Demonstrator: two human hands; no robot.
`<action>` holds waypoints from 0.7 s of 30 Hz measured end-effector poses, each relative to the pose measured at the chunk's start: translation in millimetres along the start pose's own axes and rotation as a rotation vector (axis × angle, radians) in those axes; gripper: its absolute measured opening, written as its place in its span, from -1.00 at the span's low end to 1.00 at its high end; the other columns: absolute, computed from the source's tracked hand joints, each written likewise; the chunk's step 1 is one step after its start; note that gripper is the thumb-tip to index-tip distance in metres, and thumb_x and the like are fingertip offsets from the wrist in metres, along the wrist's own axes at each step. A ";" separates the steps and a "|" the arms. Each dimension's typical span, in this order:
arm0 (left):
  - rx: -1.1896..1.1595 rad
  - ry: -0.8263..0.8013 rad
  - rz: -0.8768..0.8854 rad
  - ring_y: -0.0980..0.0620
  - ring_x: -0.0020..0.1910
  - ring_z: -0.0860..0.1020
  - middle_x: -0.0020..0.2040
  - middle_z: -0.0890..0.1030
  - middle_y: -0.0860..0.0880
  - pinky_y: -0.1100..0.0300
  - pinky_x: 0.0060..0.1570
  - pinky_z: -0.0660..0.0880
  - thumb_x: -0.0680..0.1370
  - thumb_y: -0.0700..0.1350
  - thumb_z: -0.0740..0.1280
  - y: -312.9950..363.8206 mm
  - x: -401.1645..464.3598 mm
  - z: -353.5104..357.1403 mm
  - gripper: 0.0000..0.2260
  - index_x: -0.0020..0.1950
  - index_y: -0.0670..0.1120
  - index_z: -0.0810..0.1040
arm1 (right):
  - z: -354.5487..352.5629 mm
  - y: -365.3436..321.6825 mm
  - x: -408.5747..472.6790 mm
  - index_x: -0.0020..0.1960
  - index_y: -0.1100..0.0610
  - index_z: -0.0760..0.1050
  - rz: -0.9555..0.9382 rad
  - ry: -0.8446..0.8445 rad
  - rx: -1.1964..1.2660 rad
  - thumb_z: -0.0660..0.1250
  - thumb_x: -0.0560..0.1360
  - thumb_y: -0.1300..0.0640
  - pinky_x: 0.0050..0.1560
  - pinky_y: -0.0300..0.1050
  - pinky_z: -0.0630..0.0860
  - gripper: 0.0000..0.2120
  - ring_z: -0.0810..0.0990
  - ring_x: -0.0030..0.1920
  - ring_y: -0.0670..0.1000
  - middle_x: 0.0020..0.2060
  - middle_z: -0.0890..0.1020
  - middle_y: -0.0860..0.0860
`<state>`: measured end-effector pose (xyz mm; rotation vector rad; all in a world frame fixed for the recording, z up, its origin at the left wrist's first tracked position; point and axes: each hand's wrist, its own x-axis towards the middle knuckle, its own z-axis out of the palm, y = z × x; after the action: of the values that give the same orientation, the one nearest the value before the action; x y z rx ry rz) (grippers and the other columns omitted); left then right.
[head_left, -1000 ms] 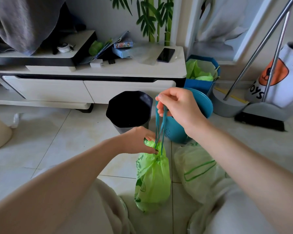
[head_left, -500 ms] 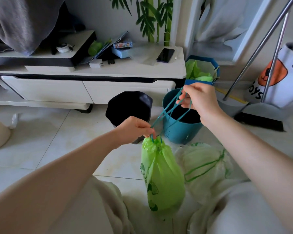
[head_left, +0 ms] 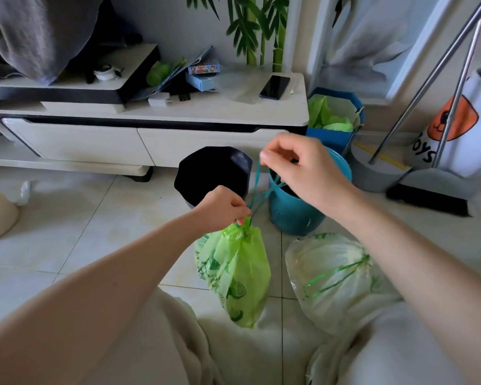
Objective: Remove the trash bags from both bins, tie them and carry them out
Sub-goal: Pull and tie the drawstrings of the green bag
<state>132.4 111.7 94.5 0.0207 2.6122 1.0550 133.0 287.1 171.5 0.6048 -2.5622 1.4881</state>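
Note:
A bright green trash bag (head_left: 238, 273) hangs over the tiled floor, its neck gathered tight. My left hand (head_left: 221, 208) pinches that neck from above. My right hand (head_left: 303, 168) holds the bag's teal drawstrings (head_left: 257, 187) up and to the right, stretched taut. A pale whitish trash bag (head_left: 331, 276) with green drawstrings lies on the floor to the right, partly behind my right forearm. Behind the hands stand a black bin (head_left: 213, 173) and a teal bin (head_left: 295, 215), neither with a bag showing inside.
A low white TV cabinet (head_left: 150, 134) runs along the back, with a phone (head_left: 274, 86) and small boxes on top. A blue box of green bags (head_left: 333, 118) sits at its right end. A broom and dustpan (head_left: 425, 184) and a toy sack (head_left: 467, 134) stand at right.
My right hand came back left and lower with the drawstrings after swinging out to the right. The green bag swung right and stays hanging under my left hand.

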 end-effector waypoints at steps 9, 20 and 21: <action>0.345 0.298 0.037 -0.26 -0.21 0.58 -0.21 0.61 -0.20 -0.01 -0.20 0.57 0.49 -0.15 0.28 2.0 3.9 6.7 -0.87 -0.24 -0.15 0.53 | 7.4 -14.8 7.8 -0.15 0.22 0.53 -0.067 -0.040 0.014 0.29 0.54 0.17 -0.38 -0.28 0.51 -0.85 0.61 -0.47 -0.08 -0.36 0.56 -0.02; 0.313 -0.208 0.247 0.09 -0.17 0.61 -0.29 0.64 0.10 0.26 -0.10 0.52 0.50 -0.24 0.18 11.9 -8.5 10.4 -0.75 -0.20 -0.16 0.65 | 8.4 -0.4 19.5 -0.10 0.31 0.55 0.134 -0.003 0.249 0.31 0.53 0.27 -0.20 -0.13 0.66 -0.90 0.71 -0.28 0.06 -0.16 0.58 0.18; 0.296 -0.199 0.252 0.11 -0.19 0.60 -0.33 0.60 0.13 0.28 -0.13 0.51 0.50 -0.24 0.19 12.1 -8.2 13.0 -0.75 -0.20 -0.14 0.66 | 8.8 -0.8 19.2 -0.09 0.32 0.54 0.140 -0.023 0.272 0.31 0.53 0.28 -0.20 -0.15 0.65 -0.90 0.70 -0.28 0.05 -0.17 0.57 0.17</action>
<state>142.8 128.2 96.3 0.5077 2.6004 0.6873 116.6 273.9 173.3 0.4816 -2.4830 1.9059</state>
